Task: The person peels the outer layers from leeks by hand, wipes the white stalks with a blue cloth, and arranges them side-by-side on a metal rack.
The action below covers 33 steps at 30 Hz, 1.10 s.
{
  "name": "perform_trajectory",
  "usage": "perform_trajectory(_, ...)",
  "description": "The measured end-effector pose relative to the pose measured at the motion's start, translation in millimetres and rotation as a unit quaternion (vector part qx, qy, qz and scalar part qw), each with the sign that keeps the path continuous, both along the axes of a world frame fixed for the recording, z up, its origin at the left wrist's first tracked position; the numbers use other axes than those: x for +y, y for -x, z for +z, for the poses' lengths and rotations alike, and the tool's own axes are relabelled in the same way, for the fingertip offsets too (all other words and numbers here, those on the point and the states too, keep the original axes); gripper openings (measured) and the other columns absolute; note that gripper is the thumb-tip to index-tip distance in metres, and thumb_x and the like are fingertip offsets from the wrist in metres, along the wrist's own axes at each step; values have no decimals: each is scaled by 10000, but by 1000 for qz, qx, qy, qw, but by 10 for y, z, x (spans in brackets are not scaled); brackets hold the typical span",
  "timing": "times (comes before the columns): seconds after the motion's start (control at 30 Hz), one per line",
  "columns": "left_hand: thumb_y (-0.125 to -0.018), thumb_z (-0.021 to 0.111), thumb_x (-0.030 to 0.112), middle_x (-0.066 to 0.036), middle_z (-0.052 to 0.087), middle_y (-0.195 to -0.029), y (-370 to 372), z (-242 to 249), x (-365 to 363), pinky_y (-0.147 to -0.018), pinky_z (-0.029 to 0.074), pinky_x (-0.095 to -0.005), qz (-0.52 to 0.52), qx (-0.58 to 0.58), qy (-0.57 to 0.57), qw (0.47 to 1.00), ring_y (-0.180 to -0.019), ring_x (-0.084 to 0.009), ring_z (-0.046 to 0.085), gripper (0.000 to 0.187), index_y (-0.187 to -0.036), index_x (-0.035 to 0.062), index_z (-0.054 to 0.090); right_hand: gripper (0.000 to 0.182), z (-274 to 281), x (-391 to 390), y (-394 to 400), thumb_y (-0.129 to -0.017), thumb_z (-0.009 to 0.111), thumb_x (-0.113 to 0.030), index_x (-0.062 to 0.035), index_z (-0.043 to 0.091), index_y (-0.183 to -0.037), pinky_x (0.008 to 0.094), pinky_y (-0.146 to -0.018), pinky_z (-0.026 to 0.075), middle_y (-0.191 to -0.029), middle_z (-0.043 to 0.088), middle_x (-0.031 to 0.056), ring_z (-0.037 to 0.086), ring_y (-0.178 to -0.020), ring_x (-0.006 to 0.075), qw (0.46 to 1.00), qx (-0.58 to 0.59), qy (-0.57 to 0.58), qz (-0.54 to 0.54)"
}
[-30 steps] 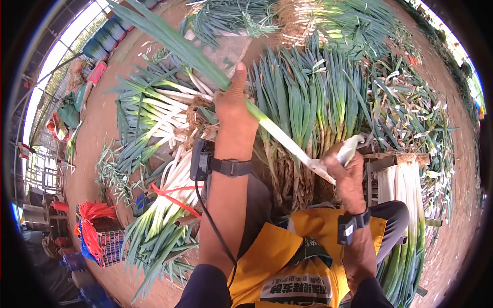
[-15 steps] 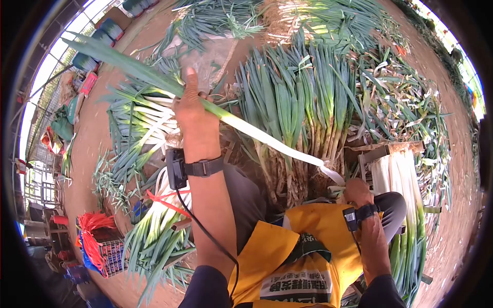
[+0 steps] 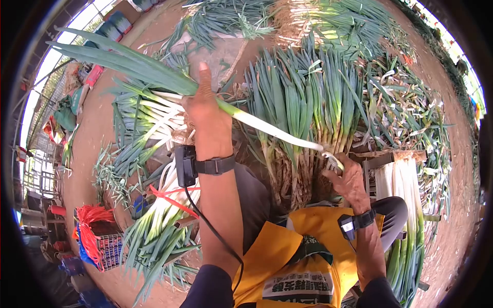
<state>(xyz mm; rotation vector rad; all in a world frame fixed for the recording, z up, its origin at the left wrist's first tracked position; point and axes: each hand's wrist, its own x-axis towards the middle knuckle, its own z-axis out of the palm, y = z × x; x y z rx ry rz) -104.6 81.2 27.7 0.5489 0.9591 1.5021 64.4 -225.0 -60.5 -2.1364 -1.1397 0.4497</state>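
My left hand (image 3: 209,115) is closed around one long green onion (image 3: 272,132), its thumb pointing up along the leaves. The leaves stretch to the upper left, and the white shank slants down to the right. At its root end is my right hand (image 3: 351,180), fingers curled around a small silvery and yellowish thing (image 3: 334,162) that I cannot make out. Just beyond the hands stands a thick bundle of green onions (image 3: 298,97) with brown, dirty lower stems. Beside my right hand, clean white-stemmed onions (image 3: 398,179) lie on a low rack.
More white-stemmed onions (image 3: 154,115) are piled at the left. Below them lies a bunch with a red tie (image 3: 172,203). A wire crate (image 3: 112,252) with red strips (image 3: 92,226) stands lower left. Loose peelings (image 3: 411,108) cover the ground at the right.
My right hand has risen from near my lap to the onion's root end. The pale strip hanging there before no longer shows. My left hand still holds the onion.
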Motion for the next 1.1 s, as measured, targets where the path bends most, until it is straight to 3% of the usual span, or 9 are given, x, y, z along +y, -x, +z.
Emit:
perform_trajectory(0.13,-780,881,319,-40,488,-726,-68,13,-98,-567,438,-407,-35,-34,41,998,-616,-211,478,398,-863,56,594,415,47,410,264,-728,820,-149,-20,630,-1074,441,-705,551,-926,677,201,676,-812,392,982,-119,-137,51)
perform_trajectory(0.27,-797,866,324,-69,533,-815,-67,112,-248,-651,463,-442,-88,-41,43,994,-714,-246,517,449,-986,25,589,316,-110,569,254,-752,780,-115,-30,663,-1032,440,-711,544,-893,659,178,667,-806,386,984,-159,-74,34)
perform_trajectory(0.4,-844,820,303,-122,600,-956,-82,91,-228,-736,506,-433,-137,-115,15,984,-840,-267,576,460,-1098,11,571,188,144,467,178,-761,748,-65,9,681,-920,414,-718,520,-823,643,170,653,-836,370,991,-64,-73,96)
perform_trajectory(0.53,-921,728,290,-159,631,-1044,-49,110,-223,-824,525,-402,-255,-204,4,945,-931,-277,606,380,-1146,30,568,241,468,333,167,-759,764,-66,43,699,-965,403,-750,498,-858,665,187,662,-829,346,984,92,-29,149)
perform_trajectory(0.63,-957,671,323,-165,628,-1047,-54,168,-289,-785,506,-359,-362,-203,54,908,-893,-261,589,356,-1174,63,560,271,581,293,240,-755,776,-75,44,704,-988,393,-773,501,-895,676,180,663,-831,339,982,128,-3,142)
perform_trajectory(0.83,-967,644,392,-130,582,-946,-107,61,-316,-660,439,-302,-390,-247,-25,886,-743,-192,491,387,-1191,90,553,291,247,233,503,-734,779,1,16,685,-1009,398,-722,541,-914,682,172,675,-828,341,983,8,-181,7)
perform_trajectory(1.1,-963,640,427,-115,564,-901,-133,63,-360,-653,431,-295,-406,-236,-54,881,-727,-183,482,377,-1175,128,549,235,179,272,563,-740,781,1,21,681,-952,356,-682,517,-837,646,146,649,-747,303,978,37,-199,-43)
